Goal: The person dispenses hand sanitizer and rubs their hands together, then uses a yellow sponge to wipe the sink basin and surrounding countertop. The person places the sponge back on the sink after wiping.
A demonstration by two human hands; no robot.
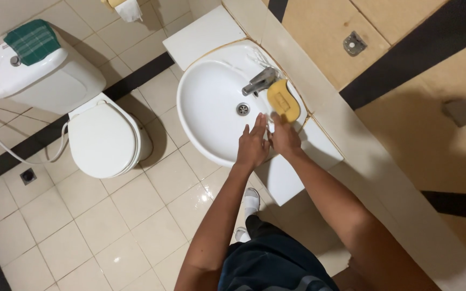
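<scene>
Head view: left hand [253,145] and right hand [285,137] meet over the near rim of the white sink [211,108], fingers extended, gripping nothing. Yellow sponge [283,100] lies just beyond the right hand's fingertips, beside the faucet [259,81]. Toilet [103,137] stands well left.

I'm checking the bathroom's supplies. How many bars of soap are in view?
1. A yellow soap lies on the sink rim beside the tap, just beyond the right hand. Others may be out of view.
</scene>
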